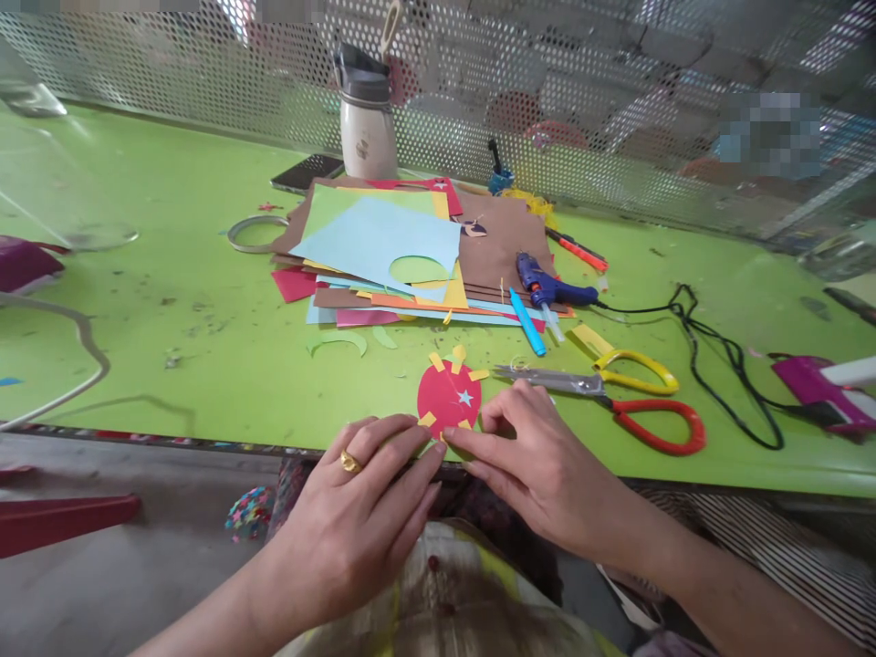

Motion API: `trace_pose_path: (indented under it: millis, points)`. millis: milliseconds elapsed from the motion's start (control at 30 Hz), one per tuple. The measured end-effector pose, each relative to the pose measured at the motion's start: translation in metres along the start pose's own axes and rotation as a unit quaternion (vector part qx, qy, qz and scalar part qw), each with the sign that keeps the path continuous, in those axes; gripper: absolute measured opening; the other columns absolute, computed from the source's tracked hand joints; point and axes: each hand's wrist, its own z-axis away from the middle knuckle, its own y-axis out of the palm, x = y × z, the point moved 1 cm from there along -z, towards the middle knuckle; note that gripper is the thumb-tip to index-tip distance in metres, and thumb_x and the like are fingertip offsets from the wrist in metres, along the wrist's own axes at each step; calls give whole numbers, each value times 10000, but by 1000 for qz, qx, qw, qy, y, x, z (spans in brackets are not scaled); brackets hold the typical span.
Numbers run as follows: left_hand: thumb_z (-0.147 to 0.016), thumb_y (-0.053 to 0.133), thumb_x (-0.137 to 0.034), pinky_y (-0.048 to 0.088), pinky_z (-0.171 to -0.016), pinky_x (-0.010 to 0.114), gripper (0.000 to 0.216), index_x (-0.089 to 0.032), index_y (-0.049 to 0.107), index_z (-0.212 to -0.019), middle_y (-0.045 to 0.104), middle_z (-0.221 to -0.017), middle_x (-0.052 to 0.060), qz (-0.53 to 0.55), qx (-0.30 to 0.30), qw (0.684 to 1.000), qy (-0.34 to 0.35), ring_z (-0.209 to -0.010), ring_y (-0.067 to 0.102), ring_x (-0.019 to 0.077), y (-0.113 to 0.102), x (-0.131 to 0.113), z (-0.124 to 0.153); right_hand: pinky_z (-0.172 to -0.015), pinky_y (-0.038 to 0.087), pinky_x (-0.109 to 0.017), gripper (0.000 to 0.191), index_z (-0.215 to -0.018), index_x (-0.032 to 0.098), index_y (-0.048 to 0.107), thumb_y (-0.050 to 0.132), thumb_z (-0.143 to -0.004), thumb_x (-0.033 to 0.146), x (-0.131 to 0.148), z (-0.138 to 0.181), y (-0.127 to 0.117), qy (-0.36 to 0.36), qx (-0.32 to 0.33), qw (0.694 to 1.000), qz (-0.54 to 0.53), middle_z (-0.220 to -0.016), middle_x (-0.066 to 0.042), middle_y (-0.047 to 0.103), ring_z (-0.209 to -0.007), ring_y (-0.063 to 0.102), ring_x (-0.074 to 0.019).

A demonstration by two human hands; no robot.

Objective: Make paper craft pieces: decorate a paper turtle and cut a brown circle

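Buttoned cloth (pixel 434 593) lies nearest, below both hands. The left hand (pixel 366 493), ringed on one finger, holds its fingers close together, tips at the near edge of a red paper circle (pixel 439 394); the right hand (pixel 540 456) touches that edge with its index fingertip, thumb slightly apart. Whether either pinches the paper, I cannot tell. Yellow strips (pixel 435 362) and a blue star (pixel 465 398) mark the circle, near the table's (pixel 171 365) front edge. Scissors (pixel 568 380) lie just right; beyond are a marker (pixel 526 324), glue gun (pixel 540 283), stacked paper (pixel 376 233) and a bottle (pixel 370 141).
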Motion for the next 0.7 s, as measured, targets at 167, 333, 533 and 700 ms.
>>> trace_pose_path:
  millis: [167, 333, 533, 700]
  points:
    - [-913, 627, -102, 439, -990, 458, 299, -78, 656, -1210, 629, -1215, 145, -15, -1, 1000, 3, -1191, 532, 302, 2, 0, 2, -812, 398, -442, 295, -1262, 205, 659, 488, -1024, 236, 0, 0, 2, 4, -1, 1000, 4, -946, -82, 501, -901, 439, -235]
    - [-928, 604, -109, 442, -988, 461, 294, -85, 657, -1216, 618, -1227, 148, -24, -4, 1000, 1, -1198, 530, 306, 4, 1, 4, -816, 416, -440, 316, -1302, 200, 635, 490, -1023, 238, -1, 1, 2, 14, -5, 1000, -11, -958, -81, 507, -904, 446, -232]
    - [-931, 584, -96, 436, -1012, 469, 323, -96, 647, -1248, 611, -1250, 159, -33, -5, 999, 20, -1213, 524, 310, 4, 5, 7, -899, 428, -497, 295, -1250, 145, 652, 503, -1013, 240, 1, -2, -1, 26, -9, 999, -26, -1012, -109, 538, -947, 461, -246]
    - [-929, 577, -86, 430, -1019, 467, 316, -86, 649, -1237, 613, -1249, 166, -30, -10, 999, 30, -1209, 520, 311, 4, 6, 9, -918, 437, -474, 162, -1069, 169, 687, 565, -963, 158, -1, -4, -3, 3, -107, 988, -109, -983, -82, 573, -939, 518, -224]
